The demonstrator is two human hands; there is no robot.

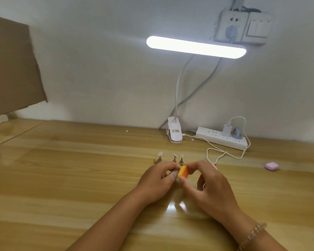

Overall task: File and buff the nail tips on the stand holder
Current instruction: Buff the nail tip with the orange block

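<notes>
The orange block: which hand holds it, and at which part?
Right hand pinches the buffer block at its right side; left hand touches its left end.

A lit clip lamp (pixel 196 47) hangs over the wooden desk (pixel 62 178) by a white wall (pixel 98 60).

The near part of the stand holder (pixel 157 161) is covered by the hands. What the left hand (pixel 157 182) pinches is hidden by its fingers. The tips on the 3 visible pegs are too small to be judged. Both forearms are cut off by the bottom edge.
</notes>
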